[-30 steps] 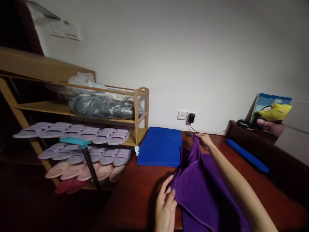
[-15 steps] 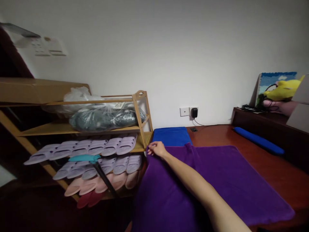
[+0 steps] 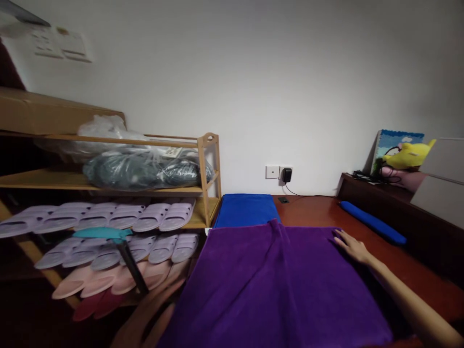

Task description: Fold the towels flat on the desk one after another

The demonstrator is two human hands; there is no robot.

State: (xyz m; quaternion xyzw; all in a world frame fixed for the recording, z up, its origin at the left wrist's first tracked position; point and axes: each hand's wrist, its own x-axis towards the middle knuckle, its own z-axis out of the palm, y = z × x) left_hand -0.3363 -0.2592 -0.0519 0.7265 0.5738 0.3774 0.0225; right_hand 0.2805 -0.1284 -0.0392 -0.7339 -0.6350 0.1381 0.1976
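A purple cloth (image 3: 246, 280) lies spread over the reddish-brown wooden surface, with a raised crease running down its middle. My right hand (image 3: 351, 246) rests at its far right corner, fingers stretched out and touching the fabric. At the lower left, my left hand (image 3: 152, 309) is blurred by motion beside the cloth's left edge, its fingers extended and apart. I cannot tell whether it touches the fabric. Behind the cloth's far edge lies a folded blue item (image 3: 248, 210), its near side covered.
Left stands a wooden shoe rack (image 3: 205, 179) with lilac slippers (image 3: 147, 215), pink slippers (image 3: 97, 280) and a plastic-wrapped bundle (image 3: 145, 169). A teal-topped dark pole (image 3: 132, 266) stands before it. Right are a blue strip (image 3: 373, 222) and a yellow plush toy (image 3: 408, 155). A black adapter (image 3: 286, 175) is plugged in.
My right hand has left the cloth's far left corner and moved across to the far right corner. My left hand has come into view at lower left. The cloth's right side has shifted inward.
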